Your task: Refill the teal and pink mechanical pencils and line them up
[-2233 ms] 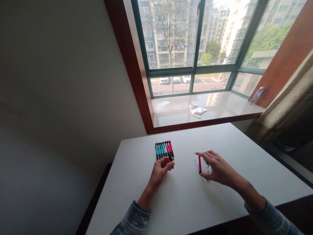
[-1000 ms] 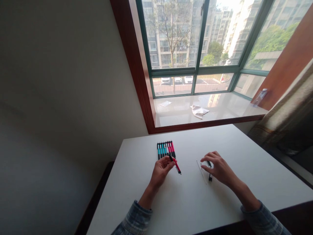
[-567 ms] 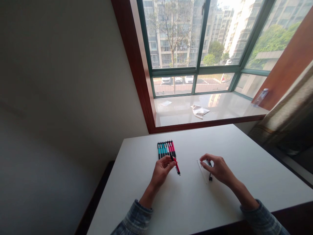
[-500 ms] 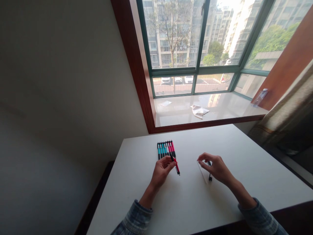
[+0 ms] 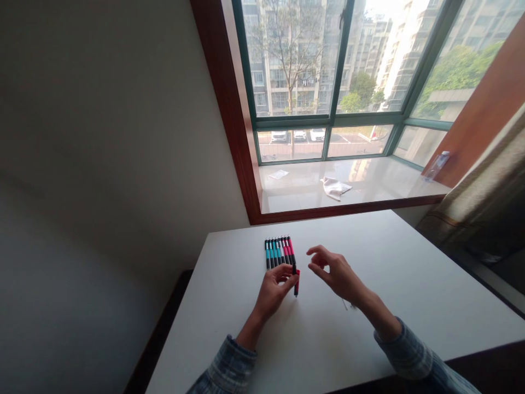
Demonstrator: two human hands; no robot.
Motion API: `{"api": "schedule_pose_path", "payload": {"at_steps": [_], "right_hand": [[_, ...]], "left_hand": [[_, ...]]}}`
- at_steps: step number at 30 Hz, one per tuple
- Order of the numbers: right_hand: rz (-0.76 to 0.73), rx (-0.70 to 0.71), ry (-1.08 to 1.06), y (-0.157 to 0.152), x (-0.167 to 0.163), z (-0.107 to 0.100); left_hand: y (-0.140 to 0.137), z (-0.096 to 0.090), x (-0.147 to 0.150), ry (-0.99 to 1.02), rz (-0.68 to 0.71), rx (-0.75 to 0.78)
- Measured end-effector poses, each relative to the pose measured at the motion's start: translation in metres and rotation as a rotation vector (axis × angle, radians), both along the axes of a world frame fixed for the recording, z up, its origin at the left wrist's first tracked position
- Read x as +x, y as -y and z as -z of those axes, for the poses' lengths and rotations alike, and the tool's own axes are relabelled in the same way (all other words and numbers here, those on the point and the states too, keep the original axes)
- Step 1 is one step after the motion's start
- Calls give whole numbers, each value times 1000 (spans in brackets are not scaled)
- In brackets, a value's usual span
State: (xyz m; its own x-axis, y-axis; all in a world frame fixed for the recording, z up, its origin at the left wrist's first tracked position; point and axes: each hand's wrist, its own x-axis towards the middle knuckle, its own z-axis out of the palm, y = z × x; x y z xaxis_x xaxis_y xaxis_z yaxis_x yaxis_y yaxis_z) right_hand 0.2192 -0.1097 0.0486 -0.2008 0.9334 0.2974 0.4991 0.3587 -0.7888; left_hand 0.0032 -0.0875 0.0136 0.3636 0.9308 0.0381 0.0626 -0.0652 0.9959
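My left hand [image 5: 275,289] pinches a red-and-black pen [image 5: 296,284] between thumb and fingers, its lower end pointing toward me. Just beyond that hand lies a row of pens [image 5: 279,250], side by side, with teal barrels at the left and red ones at the right. My right hand [image 5: 334,271] hovers over the table to the right of the held pen, thumb and index finger apart with nothing between them. Partly hidden by my right wrist, a thin white stick [image 5: 345,305] rests on the table, and a small dark piece beside it is mostly covered.
The white table [image 5: 246,350] meets the wall on the left and the window sill [image 5: 295,200] at the back. Crumpled white paper [image 5: 335,189], a flat white packet [image 5: 279,174] and a clear bottle [image 5: 437,166] are on the sill. A curtain [image 5: 447,208] hangs at right.
My right hand has let go of the thin white stick and moved left, toward the held pen. In my left hand the red pen has turned more upright.
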Motion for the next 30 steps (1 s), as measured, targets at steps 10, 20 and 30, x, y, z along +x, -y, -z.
{"api": "schedule_pose_path", "payload": {"at_steps": [10,20,30], "right_hand": [[-113,88,13,-5,-14,-5],[-170,19,29,-8,-13,-10],[165,40,164,1,22,5]], "left_hand": [[1,-3,-2,-2,37,27],[3,-8,-2,-20,41,36],[2,-4,0,-36,-5,54]]}}
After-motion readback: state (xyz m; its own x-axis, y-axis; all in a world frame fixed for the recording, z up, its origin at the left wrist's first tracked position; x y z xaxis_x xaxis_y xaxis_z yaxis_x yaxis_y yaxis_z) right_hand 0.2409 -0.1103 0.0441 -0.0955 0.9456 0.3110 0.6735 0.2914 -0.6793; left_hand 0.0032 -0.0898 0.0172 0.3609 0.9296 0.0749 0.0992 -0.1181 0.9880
